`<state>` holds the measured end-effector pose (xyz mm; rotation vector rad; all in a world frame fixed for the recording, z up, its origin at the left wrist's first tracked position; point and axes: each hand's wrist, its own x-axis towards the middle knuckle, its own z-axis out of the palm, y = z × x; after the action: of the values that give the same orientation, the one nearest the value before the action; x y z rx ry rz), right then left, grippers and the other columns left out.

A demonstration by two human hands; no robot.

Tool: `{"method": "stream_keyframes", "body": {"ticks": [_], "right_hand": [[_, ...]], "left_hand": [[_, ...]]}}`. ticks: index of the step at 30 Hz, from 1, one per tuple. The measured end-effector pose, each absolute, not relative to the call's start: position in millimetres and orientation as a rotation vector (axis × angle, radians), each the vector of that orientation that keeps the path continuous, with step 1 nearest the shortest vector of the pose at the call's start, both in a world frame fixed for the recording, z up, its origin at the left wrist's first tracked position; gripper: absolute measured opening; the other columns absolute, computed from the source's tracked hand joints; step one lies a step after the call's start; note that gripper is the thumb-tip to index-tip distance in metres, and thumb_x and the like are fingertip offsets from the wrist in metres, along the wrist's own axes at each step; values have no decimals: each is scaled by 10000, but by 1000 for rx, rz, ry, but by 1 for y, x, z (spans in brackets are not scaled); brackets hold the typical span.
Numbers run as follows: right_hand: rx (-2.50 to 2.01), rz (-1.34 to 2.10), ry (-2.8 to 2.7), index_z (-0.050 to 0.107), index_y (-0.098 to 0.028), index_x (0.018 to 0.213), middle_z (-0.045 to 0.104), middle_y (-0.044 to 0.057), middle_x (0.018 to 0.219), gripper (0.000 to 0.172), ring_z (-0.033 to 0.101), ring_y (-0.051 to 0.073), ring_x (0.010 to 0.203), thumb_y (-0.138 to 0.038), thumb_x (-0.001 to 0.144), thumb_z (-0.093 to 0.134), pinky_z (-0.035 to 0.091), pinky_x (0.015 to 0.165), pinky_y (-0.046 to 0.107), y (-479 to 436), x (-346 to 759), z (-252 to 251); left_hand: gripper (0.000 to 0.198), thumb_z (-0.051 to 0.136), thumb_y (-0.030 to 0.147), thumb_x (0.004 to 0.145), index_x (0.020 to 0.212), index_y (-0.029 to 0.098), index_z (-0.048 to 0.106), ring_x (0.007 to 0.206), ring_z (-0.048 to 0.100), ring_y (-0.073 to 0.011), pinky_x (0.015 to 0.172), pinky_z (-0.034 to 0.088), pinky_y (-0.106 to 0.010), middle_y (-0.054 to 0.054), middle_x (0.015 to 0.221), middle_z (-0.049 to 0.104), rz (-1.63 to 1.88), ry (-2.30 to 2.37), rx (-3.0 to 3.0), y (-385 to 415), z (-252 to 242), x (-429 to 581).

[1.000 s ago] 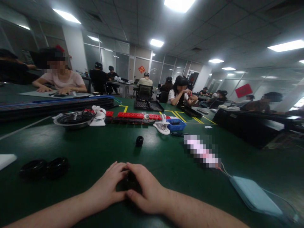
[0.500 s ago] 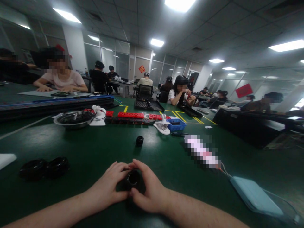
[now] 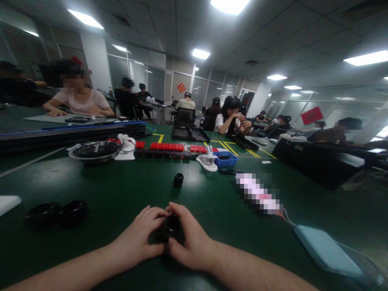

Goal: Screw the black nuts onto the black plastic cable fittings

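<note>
My left hand and my right hand meet around a black hollow cylinder low in the middle of the head view. The fingers and thumbs of both hands wrap its sides, and its round opening faces up. The fingertips of the two hands touch at the far side. The cylinder's lower part is dark, and I cannot tell whether it rests on the table. Beyond my hands stands a small black ringed part. On the left lie two larger black rings, side by side.
The green table carries a metal bowl of dark cable, red power strips, a white clip stand and a blue bin. A light-blue box with cables lies right. Other people sit beyond.
The cylinder's opening has tilted and shifted slightly to the right in my hands, and my right fingers have moved a little. The other parts on the table have stayed put.
</note>
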<state>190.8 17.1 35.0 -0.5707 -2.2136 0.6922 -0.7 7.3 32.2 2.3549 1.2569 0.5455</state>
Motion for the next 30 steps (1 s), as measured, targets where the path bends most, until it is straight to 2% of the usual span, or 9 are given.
{"method": "stream_keyframes", "body": {"ticks": [4,7,12,15,19,23,27,30], "right_hand": [[-655,662,-2282,217,-172,1321,397,136,1275,804,395,270,1166,-267,652,653,342,966,429,16,190,40],[-810,676,-2275,267,-181,1307,450,129,1218,830,433,276,1120,-358,626,707,376,931,436,16,189,41],[-745,675,-2216,293,-186,1287,495,99,1143,704,492,224,1037,-210,664,621,415,895,380,17,189,37],[-588,657,-2232,246,-164,1309,466,118,1193,720,475,215,1072,-144,653,543,401,919,365,17,191,37],[-566,635,-2285,197,-166,1334,440,127,1240,801,442,238,1113,-214,646,606,373,942,393,17,190,40],[-764,636,-2278,270,-157,1306,486,129,1167,826,464,265,1064,-371,630,694,386,912,427,17,189,42],[-777,627,-2232,316,-162,1272,517,108,1102,729,492,240,1004,-273,645,673,422,870,397,16,188,39],[-635,616,-2204,290,-179,1278,510,98,1109,676,501,215,999,-186,667,579,429,871,368,17,190,37]], "left_hand": [[410,630,460,693,1043,250,586,1099,428,-279,1022,197,-519,-59,1159,512,542,1243,2354,8,29,-1],[386,631,435,698,1039,260,584,1086,443,-277,1024,191,-525,-53,1153,518,535,1236,2354,8,31,0],[424,636,312,692,1105,286,544,1110,436,-269,1037,155,-527,-33,1166,509,526,1258,2344,7,35,1],[463,630,332,701,1150,287,521,1133,415,-281,1030,170,-530,-41,1193,495,516,1261,2344,7,34,0],[445,632,449,693,1091,259,569,1150,392,-294,1028,177,-527,-62,1202,492,507,1276,2353,9,30,-1],[401,635,441,691,1047,262,588,1098,434,-274,1026,203,-501,-48,1156,520,538,1242,2353,8,32,-1],[407,650,304,669,1067,271,571,1081,447,-268,1025,197,-504,-33,1153,520,534,1253,2352,7,35,1],[464,640,276,671,1124,270,536,1082,450,-263,1026,199,-500,-39,1165,518,550,1258,2368,7,33,1]]}}
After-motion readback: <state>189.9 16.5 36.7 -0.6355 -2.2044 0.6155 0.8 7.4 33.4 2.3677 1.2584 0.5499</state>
